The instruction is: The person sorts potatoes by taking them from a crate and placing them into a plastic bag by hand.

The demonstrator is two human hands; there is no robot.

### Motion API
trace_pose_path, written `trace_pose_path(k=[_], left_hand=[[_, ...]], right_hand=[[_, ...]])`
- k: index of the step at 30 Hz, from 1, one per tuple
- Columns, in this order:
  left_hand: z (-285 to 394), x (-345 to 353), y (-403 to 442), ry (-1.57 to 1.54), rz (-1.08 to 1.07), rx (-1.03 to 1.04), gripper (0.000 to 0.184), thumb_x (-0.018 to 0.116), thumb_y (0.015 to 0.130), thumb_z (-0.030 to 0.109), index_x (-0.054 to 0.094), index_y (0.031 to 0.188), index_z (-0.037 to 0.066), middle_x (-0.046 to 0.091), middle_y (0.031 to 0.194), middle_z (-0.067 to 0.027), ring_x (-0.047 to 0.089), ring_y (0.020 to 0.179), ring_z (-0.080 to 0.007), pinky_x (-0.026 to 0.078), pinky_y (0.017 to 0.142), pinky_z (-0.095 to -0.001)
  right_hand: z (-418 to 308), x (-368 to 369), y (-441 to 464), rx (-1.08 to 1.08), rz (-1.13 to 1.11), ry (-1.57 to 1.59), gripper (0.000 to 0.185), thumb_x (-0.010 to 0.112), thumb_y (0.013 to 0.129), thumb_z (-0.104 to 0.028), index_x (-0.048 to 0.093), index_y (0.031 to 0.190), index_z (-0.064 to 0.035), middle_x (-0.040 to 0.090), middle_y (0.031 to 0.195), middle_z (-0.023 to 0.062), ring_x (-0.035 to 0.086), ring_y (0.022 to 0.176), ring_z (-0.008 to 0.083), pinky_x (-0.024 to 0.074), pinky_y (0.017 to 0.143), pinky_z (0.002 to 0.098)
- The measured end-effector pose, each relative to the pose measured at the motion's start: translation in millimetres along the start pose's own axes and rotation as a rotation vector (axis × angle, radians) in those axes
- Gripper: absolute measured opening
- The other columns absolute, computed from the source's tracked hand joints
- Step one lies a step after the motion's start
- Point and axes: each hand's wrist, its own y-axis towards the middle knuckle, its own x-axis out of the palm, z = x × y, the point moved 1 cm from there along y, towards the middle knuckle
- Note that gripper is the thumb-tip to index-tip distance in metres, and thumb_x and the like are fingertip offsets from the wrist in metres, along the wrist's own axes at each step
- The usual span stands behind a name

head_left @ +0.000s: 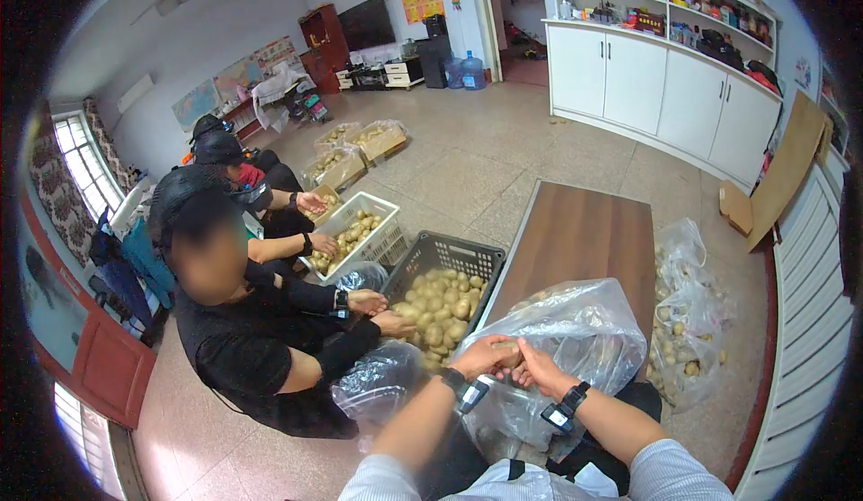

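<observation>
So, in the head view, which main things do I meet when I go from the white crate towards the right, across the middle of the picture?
White plastic crate → dark grey plastic crate → brown wood-grain table → bagged potatoes.

One brown bench (580, 240), one clear bag (598, 317) at its near end, one dark crate (478, 259), one white crate (392, 248).

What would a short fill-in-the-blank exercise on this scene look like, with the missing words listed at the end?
1. The dark crate holds a heap of ____.
2. The plastic crate just beyond it is coloured ____.
3. The camera wearer's left hand and right hand are at a clear plastic ____.
4. The wood-grain tabletop is coloured ____.

Missing words: potatoes; white; bag; brown.
</observation>
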Motion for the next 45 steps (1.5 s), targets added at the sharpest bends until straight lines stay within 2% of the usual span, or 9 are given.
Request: trace_pose_path(k=[14, 17, 19, 20, 22, 25, 29, 34, 45], left_hand=[[-18, -27, 18, -0.407, 0.138, 0.066, 0.036, 0.056, 0.093, 0.035, 0.053, 0.113, 0.005, 0.061, 0.091, -0.0075, 0.063, 0.069, -0.0182, 0.052, 0.053, -0.0286], [-19, -42, 17, -0.573, 0.239, 0.169, 0.034, 0.051, 0.094, 0.034, 0.053, 0.113, 0.005, 0.06, 0.094, -0.0095, 0.062, 0.071, -0.0224, 0.052, 0.053, -0.0312], [-20, -52, 17, -0.433, 0.338, 0.27, 0.034, 0.051, 0.094, 0.034, 0.053, 0.113, 0.005, 0.06, 0.094, -0.0102, 0.062, 0.071, -0.0239, 0.052, 0.055, -0.033], [-18, -56, 15, -0.579, 0.416, 0.186, 0.035, 0.051, 0.094, 0.034, 0.053, 0.113, 0.005, 0.06, 0.095, -0.0114, 0.062, 0.072, -0.0261, 0.052, 0.057, -0.0357], [-22, -68, 15, -0.731, 0.504, 0.112, 0.035, 0.051, 0.094, 0.034, 0.052, 0.114, 0.005, 0.059, 0.096, -0.0126, 0.061, 0.074, -0.0284, 0.053, 0.059, -0.0383], [-53, -102, 32, -0.615, 0.545, 0.236, 0.041, 0.055, 0.091, 0.033, 0.049, 0.117, 0.003, 0.057, 0.104, -0.0161, 0.061, 0.08, -0.0321, 0.053, 0.061, -0.0428], [-61, -120, 23, -0.815, 0.607, 0.167, 0.042, 0.056, 0.091, 0.028, 0.046, 0.119, 0.0, 0.056, 0.107, -0.0198, 0.062, 0.087, -0.0369, 0.055, 0.062, -0.0454], [-67, -133, 19, -0.761, 0.658, 0.1, 0.042, 0.053, 0.093, 0.026, 0.045, 0.124, -0.001, 0.054, 0.112, -0.0228, 0.062, 0.086, -0.0367, 0.057, 0.062, -0.043], [-30, -104, -14, -0.413, 0.84, 0.048, 0.039, 0.047, 0.093, 0.026, 0.049, 0.12, -0.002, 0.055, 0.116, -0.0158, 0.064, 0.088, -0.031, 0.058, 0.062, -0.0398]], right_hand=[[41, -50, 6, 0.054, 0.088, 0.021, 0.049, 0.041, 0.096, -0.049, 0.059, 0.093, -0.0039, 0.062, 0.076, 0.0036, 0.058, 0.058, 0.0132, 0.0468, 0.054, 0.0269], [75, -82, 25, -0.146, 0.188, -0.24, 0.04, 0.047, 0.095, -0.038, 0.062, 0.09, -0.0019, 0.064, 0.081, 0.006, 0.06, 0.061, 0.0191, 0.0481, 0.057, 0.0336], [74, -88, 15, -0.373, 0.432, -0.679, 0.032, 0.055, 0.088, -0.031, 0.065, 0.086, 0.0004, 0.065, 0.084, 0.0119, 0.061, 0.068, 0.0231, 0.0486, 0.064, 0.0369], [72, -87, 12, -0.371, 0.434, -0.679, 0.032, 0.055, 0.088, -0.031, 0.065, 0.086, 0.0004, 0.065, 0.084, 0.0119, 0.061, 0.068, 0.0231, 0.0486, 0.064, 0.0369], [70, -86, 9, -0.074, 0.483, -0.524, 0.032, 0.061, 0.083, -0.03, 0.066, 0.087, 0.0016, 0.066, 0.089, 0.0186, 0.064, 0.079, 0.0271, 0.0488, 0.073, 0.0378], [71, -89, 8, -0.01, 0.451, -0.631, 0.042, 0.06, 0.08, -0.035, 0.064, 0.1, 0.0018, 0.065, 0.099, 0.0239, 0.062, 0.093, 0.0376, 0.0458, 0.083, 0.0447], [67, -84, 3, 0.046, 0.594, -0.78, 0.041, 0.061, 0.078, -0.031, 0.064, 0.103, 0.0005, 0.061, 0.112, 0.0232, 0.057, 0.105, 0.0378, 0.0438, 0.091, 0.0452], [40, -72, -18, 0.117, 0.761, -0.898, 0.044, 0.06, 0.076, -0.026, 0.058, 0.109, 0.0025, 0.044, 0.13, 0.0259, 0.037, 0.124, 0.0443, 0.0314, 0.104, 0.0506], [47, -91, -7, -0.124, 1.003, -1.098, 0.054, 0.063, 0.071, -0.026, 0.054, 0.114, 0.0046, 0.044, 0.129, 0.0244, 0.037, 0.125, 0.0417, 0.0285, 0.106, 0.0487]])
